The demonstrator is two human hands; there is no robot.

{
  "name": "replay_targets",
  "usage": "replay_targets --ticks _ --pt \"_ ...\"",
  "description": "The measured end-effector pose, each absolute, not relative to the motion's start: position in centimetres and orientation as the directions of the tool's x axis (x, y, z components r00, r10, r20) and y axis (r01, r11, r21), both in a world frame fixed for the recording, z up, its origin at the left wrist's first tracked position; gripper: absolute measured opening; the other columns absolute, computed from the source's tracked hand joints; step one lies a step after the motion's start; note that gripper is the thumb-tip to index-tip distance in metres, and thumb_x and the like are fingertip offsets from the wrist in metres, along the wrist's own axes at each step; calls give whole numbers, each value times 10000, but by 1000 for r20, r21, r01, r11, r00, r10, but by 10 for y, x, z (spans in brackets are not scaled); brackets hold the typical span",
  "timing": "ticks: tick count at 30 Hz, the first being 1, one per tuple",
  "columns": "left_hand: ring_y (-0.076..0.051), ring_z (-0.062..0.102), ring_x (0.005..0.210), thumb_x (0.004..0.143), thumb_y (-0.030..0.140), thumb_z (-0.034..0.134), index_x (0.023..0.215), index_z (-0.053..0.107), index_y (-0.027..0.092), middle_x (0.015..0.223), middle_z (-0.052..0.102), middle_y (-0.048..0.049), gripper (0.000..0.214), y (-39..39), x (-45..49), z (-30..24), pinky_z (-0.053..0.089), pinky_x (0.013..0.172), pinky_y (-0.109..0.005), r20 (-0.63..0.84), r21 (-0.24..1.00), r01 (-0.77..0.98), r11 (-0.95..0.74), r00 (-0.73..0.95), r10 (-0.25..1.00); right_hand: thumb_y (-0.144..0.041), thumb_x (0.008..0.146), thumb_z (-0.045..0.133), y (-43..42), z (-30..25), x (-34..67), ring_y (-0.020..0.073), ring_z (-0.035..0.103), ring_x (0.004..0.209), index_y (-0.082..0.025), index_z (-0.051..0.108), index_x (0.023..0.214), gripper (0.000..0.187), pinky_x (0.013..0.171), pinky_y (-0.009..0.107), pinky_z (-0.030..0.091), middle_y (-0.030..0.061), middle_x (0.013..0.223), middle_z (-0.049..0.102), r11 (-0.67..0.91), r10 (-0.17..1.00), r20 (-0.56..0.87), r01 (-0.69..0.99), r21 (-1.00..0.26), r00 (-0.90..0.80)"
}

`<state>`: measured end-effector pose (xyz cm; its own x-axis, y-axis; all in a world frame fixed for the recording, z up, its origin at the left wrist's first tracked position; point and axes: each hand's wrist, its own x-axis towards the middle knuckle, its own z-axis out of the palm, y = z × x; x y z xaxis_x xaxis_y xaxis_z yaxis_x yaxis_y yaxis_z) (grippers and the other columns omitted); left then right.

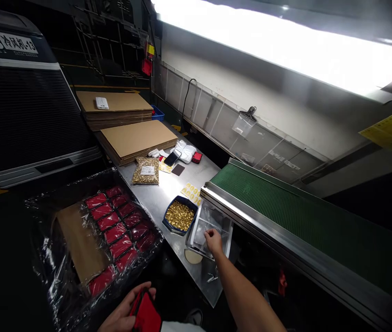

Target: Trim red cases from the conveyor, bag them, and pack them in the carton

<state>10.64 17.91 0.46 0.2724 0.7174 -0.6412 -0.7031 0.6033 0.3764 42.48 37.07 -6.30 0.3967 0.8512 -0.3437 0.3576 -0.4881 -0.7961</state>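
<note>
At the bottom of the view my left hand is closed around a red pouch with black edging. My right hand reaches over a white divided tray, its thumb and fingertips pinched together. Thin clear plastic pieces lie in the tray right by those fingertips; whether one is between them I cannot tell. Touching the tray's left side is a dark blue bin full of small gold-coloured metal pieces.
Left of the metal table, a plastic-lined box holds rows of red pouches. A bag of gold pieces, a phone and cardboard stacks sit farther back. A green conveyor belt runs along the right.
</note>
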Motion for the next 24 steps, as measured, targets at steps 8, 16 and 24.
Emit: replay_targets --ticks 8,16,24 --pt "-236 676 877 636 92 740 997 650 138 1004 719 -108 375 196 117 23 540 775 -321 -871 201 -741 641 164 463 -345 934 551 363 -47 408 56 490 502 -126 572 887 225 467 186 421 -43 672 552 -564 783 -546 -30 -825 300" --pt "-293 656 1037 660 376 838 979 701 126 1056 715 -166 427 221 141 24 533 840 -299 -698 318 -631 708 350 625 -444 925 530 337 -18 408 25 340 374 -146 533 898 299 358 161 266 -83 582 471 -503 803 -536 -184 -844 261" --pt "-204 620 670 709 620 718 1080 703 128 746 663 -67 617 246 190 24 519 662 -318 -547 428 -181 885 728 413 -581 725 665 274 15 412 46 340 426 -136 591 845 466 426 199 262 -81 522 429 -414 790 -379 -36 -909 482"
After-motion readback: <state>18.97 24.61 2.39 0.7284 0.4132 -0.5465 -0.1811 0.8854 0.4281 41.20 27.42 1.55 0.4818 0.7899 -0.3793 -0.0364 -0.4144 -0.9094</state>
